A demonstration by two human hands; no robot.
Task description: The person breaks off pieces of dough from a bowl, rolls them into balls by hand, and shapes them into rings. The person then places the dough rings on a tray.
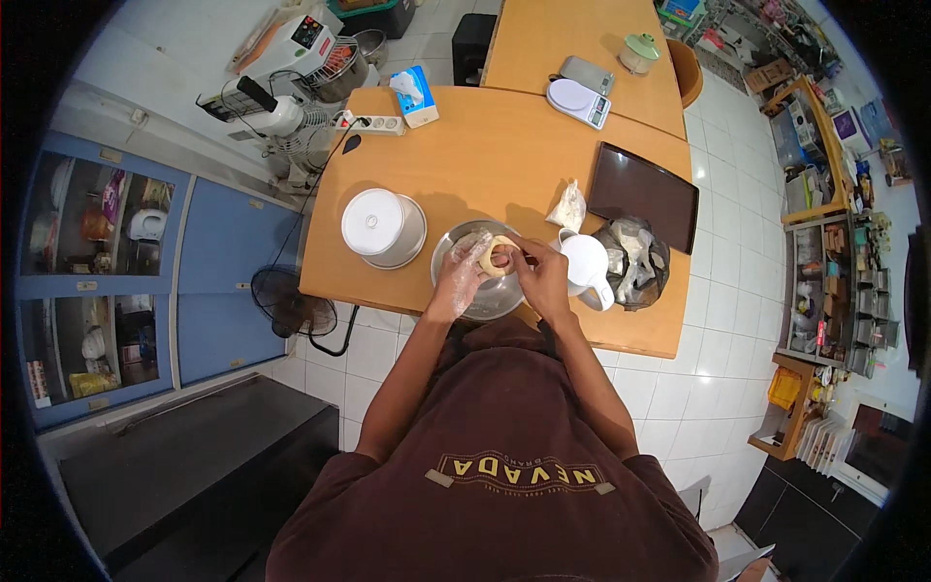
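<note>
A pale ring of dough (493, 268) is held above a steel bowl (492, 303). My left hand (461, 274), dusted with white flour, grips the ring's left side. My right hand (536, 274) grips its right side, with fingers curled into the hole. A white lidded container (383, 228) stands left of the bowl. Right of it are a white pitcher (587, 264), a small bag of white powder (567, 207) and a crumpled dark bag with pale contents (635, 262).
A dark tray (641, 191) lies at the table's (427, 145) right. Farther back are a tissue box (414, 96), a power strip (382, 124) and a scale (577, 102). A fan (291, 301) stands by the left edge; machines (305, 53) and shelving (824, 291) line the sides.
</note>
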